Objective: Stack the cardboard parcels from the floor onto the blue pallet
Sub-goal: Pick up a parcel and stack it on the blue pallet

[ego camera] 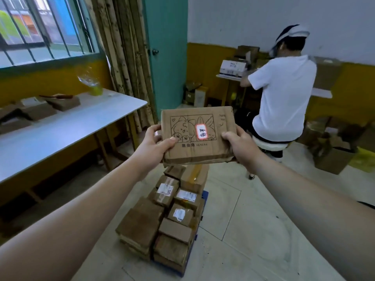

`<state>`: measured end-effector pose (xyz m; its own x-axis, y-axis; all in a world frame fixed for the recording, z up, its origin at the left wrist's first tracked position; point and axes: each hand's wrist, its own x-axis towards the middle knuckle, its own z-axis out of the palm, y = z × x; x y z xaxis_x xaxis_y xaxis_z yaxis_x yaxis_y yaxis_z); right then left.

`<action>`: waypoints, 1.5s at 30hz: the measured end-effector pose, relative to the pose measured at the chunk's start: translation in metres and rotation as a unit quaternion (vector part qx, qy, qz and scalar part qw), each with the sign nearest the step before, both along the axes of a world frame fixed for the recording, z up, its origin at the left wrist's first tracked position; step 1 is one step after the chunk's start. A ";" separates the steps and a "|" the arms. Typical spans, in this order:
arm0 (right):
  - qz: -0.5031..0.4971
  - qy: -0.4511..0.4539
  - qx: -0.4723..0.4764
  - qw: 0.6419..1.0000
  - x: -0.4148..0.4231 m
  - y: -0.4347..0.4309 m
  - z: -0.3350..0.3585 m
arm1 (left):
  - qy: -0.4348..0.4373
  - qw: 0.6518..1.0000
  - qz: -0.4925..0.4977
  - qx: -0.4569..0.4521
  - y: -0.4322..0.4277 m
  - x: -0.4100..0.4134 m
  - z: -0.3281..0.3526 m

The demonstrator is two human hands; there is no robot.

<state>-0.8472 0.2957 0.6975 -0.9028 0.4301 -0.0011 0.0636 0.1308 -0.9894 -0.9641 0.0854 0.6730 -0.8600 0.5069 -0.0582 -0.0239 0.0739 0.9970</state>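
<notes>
Above the stacked blue pallet, outstretched left hand and right hand tight around a cartoon-printed parcel.

Both my arms out forward. Left hand and right hand each grip one side of the parcel, thumbs on top.

A: Light source?
B: Soft daylight from the window at ten o'clock; pale sheen over the tabletop at nine, dim underneath toward eight.
A: Sharpness?
B: Slightly soft all over. Blown-out glare on the white label of the parcel at centre. Heavy wide-angle bowing at the edges, worst at five and seven o'clock.
</notes>
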 end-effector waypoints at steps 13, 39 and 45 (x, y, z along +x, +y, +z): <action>0.134 -0.018 -0.001 0.991 -0.113 0.182 -0.016 | -0.006 0.995 0.104 -0.003 0.155 -0.058 -0.014; 0.290 -0.188 0.062 0.936 -0.453 0.217 -0.142 | -0.170 0.937 0.304 -0.036 0.202 -0.268 -0.128; 0.382 -0.251 0.082 0.885 -0.536 0.209 -0.227 | -0.214 0.891 0.382 -0.116 0.214 -0.322 -0.194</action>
<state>-1.3833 0.5043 0.4710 -0.8338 -0.2751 -0.4787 0.3202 0.4653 -0.8252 -1.2861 0.2991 0.4794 -0.8230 -0.2859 -0.4908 -0.5299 0.0757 0.8446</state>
